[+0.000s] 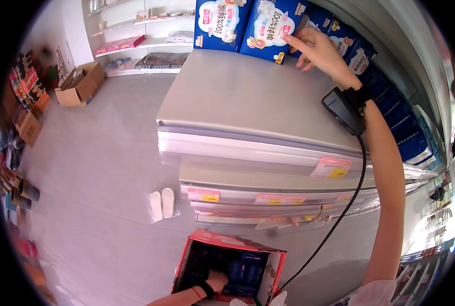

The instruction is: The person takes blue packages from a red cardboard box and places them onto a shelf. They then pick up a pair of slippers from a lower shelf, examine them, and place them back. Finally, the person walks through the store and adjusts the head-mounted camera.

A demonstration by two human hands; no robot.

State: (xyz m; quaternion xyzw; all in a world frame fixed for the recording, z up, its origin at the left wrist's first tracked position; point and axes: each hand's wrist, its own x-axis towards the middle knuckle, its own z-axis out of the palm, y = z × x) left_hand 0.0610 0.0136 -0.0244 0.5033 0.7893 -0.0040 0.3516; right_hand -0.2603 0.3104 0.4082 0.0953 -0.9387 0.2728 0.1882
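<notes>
— What does the pack look like, and where?
— The blue pack [269, 31] has a white, cloud-shaped panel and a yellow corner patch; it stands on the grey shelf [243, 92], top centre.
— The hands?
— The right hand [320, 53] has its thumb on the pack's right edge, fingers bent; whether it grips, I can't tell. The left hand [217, 281] is inside the red box [207, 236], bottom centre, fingers hidden, grip unclear.
— Box contents?
— Dark blue packages [246, 272]. An open brown carton [70, 97], upper left, holds things too small to identify.
</notes>
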